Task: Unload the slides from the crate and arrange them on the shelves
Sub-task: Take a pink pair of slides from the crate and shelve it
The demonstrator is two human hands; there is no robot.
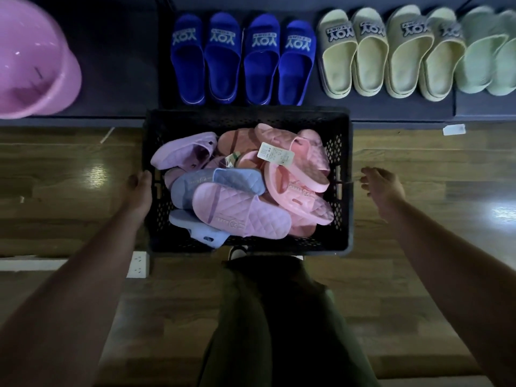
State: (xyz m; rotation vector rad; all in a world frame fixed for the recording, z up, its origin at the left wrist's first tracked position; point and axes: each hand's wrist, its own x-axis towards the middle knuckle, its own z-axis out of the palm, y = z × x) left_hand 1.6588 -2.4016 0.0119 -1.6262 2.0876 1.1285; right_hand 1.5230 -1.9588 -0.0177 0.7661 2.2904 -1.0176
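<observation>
Black and perforated, the crate (245, 116) is standing on the wooden floor (69, 169), just in front of a low dark shelf (120, 65). It is holding a loose pile of quilted slides: pink slides (304, 163) are lying toward the right, a lilac slide (245, 216) is lying on top near me, and a blue slide (220, 178) is lying just behind it. A paper tag (275, 155) is showing on the pink ones.

I am holding the left wall of the crate with my left hand (139, 188), the thumb on the rim and the fingers curled at the handle slot. My right hand (384, 188) is hovering just beside the right wall, not touching it, fingers loosely bent and holding nothing.

On the shelf, royal blue slides (243, 60), pale yellow slides (391, 54) and green slides (488, 54) are standing in a row, and a pink basin (30, 60) is sitting at the far left.
</observation>
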